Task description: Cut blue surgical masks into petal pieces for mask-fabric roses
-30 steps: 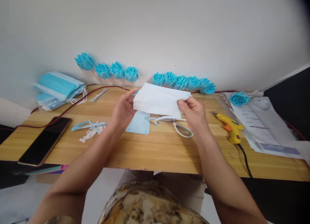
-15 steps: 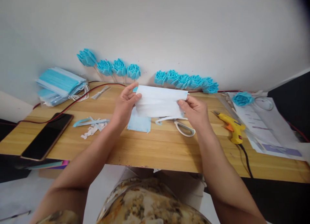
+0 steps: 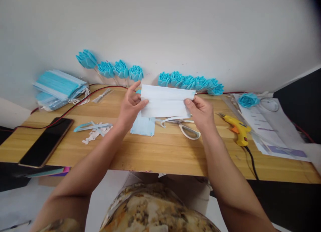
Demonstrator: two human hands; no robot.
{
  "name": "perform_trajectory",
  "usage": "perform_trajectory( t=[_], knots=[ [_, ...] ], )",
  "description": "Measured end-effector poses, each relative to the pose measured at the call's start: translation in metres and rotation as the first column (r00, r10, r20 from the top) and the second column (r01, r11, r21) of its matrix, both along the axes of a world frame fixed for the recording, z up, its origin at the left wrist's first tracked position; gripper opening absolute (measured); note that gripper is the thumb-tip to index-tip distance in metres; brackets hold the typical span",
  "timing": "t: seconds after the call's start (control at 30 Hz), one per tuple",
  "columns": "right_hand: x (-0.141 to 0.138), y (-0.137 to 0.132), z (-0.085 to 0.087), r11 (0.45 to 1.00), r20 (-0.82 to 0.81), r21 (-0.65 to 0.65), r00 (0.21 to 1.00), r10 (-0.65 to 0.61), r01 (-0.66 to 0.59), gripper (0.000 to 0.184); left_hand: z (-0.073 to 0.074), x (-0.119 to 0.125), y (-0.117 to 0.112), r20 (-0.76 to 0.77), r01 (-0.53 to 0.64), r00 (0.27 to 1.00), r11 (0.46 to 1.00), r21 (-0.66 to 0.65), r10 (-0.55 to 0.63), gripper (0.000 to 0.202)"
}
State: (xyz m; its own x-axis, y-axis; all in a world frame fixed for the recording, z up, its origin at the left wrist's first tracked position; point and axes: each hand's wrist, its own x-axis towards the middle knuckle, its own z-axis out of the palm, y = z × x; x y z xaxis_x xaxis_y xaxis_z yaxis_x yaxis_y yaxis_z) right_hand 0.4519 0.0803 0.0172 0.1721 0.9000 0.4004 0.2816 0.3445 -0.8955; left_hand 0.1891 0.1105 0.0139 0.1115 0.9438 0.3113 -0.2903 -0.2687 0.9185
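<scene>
Over wood tbl (image 3: 163, 156), nr pale wall (image 3: 160, 28), L+R fingers (image 3: 142, 104) tight on white sheet (image 3: 167, 103)

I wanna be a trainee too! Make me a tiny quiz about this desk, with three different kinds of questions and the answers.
1. True or false: the left hand and right hand both hold the white sheet.
2. What colour is the glue gun's body: A red, B yellow, C green?
3. Fill in: the phone lies toward the table's ____ end.

Key: 1 true; 2 B; 3 left.
</scene>
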Motion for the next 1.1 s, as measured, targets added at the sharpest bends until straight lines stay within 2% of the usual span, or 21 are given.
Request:
perform_trajectory(
  t=[0.1,0.2,0.37,0.5,0.73,0.9,1.1],
  knots=[
    [-0.001,-0.002,0.001,1.000,0.024,0.005,0.999,-0.028,0.028,0.024,0.005,-0.001,-0.002,0.038,-0.053,0.998,0.998,-0.036,0.055,0.067],
    [0.001,0.000,0.002,0.996,-0.051,0.042,0.996,-0.071,0.073,0.025,0.013,-0.001,-0.006,0.132,-0.068,0.988,0.994,-0.088,0.080,0.056],
    [0.008,0.009,0.001,0.975,-0.202,0.137,0.968,-0.148,0.177,0.036,0.017,0.002,-0.010,0.186,-0.014,0.982,0.991,-0.132,0.039,0.035],
    [0.008,0.011,0.001,0.975,-0.272,0.130,0.952,-0.137,0.177,0.044,0.018,0.004,-0.011,0.169,0.024,0.986,0.992,-0.122,-0.003,0.021],
    [0.003,0.009,0.001,0.980,-0.295,0.128,0.950,-0.106,0.149,0.041,0.024,0.006,-0.014,0.151,0.137,0.982,0.980,-0.142,-0.115,0.024],
    [0.003,0.009,0.000,0.982,-0.281,0.104,0.951,-0.126,0.161,0.042,0.023,0.006,-0.017,0.134,0.204,0.972,0.976,-0.079,-0.192,0.028],
    [0.003,0.010,0.001,0.984,-0.337,0.085,0.934,-0.119,0.156,0.042,0.022,0.005,-0.018,0.088,0.164,0.983,0.985,-0.051,-0.159,0.042]
  ],
)
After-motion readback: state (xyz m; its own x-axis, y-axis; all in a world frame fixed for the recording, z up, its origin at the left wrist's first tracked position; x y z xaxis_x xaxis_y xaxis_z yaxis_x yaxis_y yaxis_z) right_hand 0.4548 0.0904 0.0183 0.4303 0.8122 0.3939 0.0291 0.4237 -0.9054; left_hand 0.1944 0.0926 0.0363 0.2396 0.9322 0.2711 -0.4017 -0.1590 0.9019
